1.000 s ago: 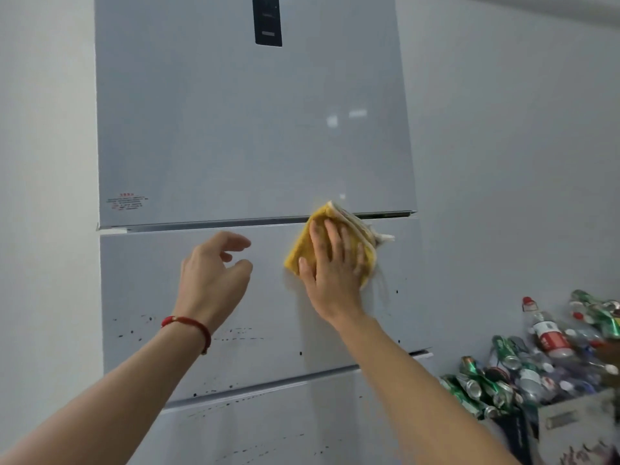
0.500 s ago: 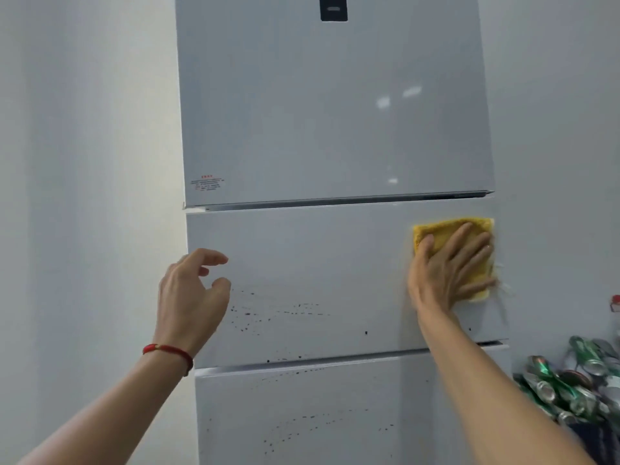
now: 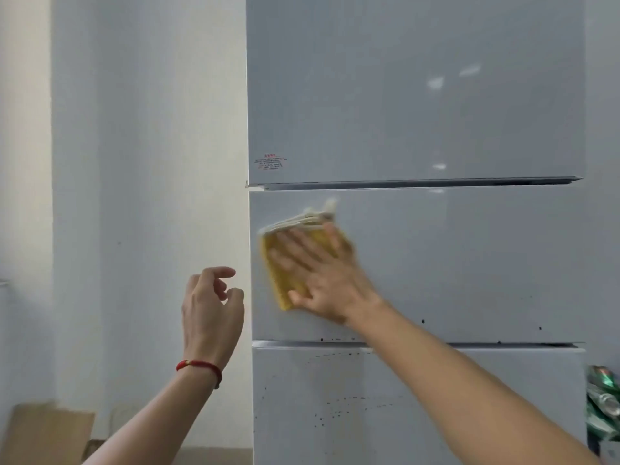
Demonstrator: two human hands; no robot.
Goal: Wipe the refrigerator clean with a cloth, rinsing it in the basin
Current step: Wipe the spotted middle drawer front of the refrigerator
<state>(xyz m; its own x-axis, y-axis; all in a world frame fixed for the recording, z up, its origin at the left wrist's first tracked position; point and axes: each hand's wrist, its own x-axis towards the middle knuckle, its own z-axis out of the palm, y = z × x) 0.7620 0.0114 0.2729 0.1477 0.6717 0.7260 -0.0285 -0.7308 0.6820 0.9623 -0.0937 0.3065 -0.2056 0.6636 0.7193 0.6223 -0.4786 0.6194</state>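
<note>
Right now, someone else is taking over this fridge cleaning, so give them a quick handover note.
Right hand: flat on the yellow cloth, pressing it to the middle door near its left edge.
Left hand: empty, half curled, off the fridge.
Done: the middle door looks mostly clean.
Left: a few specks along its lower edge, and the speckled bottom door.
The basin is out of view.
</note>
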